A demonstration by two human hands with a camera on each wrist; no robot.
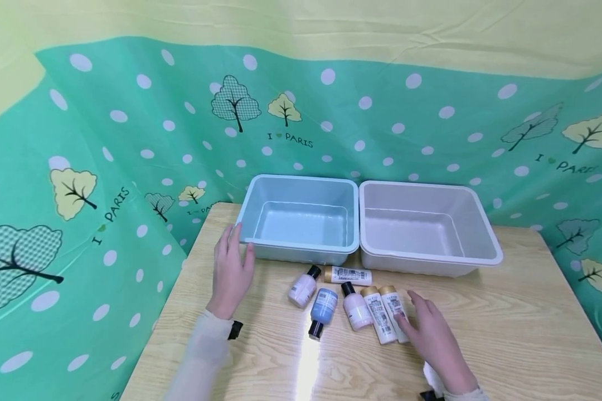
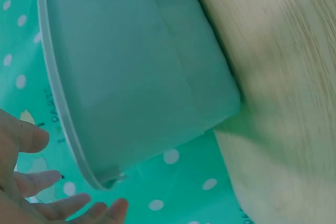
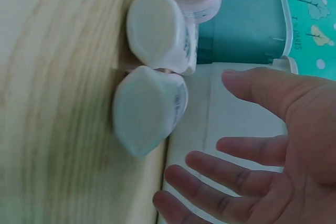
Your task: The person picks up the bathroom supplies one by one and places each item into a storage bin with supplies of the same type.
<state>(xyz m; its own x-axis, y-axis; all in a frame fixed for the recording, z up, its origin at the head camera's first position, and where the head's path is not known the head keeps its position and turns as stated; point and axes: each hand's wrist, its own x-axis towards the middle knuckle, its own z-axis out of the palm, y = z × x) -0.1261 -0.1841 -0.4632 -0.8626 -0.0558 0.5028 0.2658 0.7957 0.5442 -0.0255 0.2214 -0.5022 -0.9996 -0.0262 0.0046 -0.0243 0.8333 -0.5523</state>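
Observation:
My left hand (image 1: 232, 275) is beside the front left corner of a light blue plastic bin (image 1: 301, 223), fingers spread. Whether its fingertips touch the rim I cannot tell. Over the table's right part hovers my right hand (image 1: 435, 337), thumb and fingers apart and holding nothing. Nearest to it is a white bottle with a gold cap (image 1: 395, 309), lying next to a similar white bottle (image 1: 380, 320). A pink bottle with a black cap (image 1: 357, 312) lies to their left. Farther left are a blue bottle (image 1: 325, 305) and another pink bottle (image 1: 302, 291).
A third white bottle (image 1: 351, 276) lies crosswise in front of the bins. A pale lilac bin (image 1: 411, 231) stands right of the blue one. Green patterned cloth (image 1: 331, 111) hangs behind and left of the wooden table (image 1: 522, 323).

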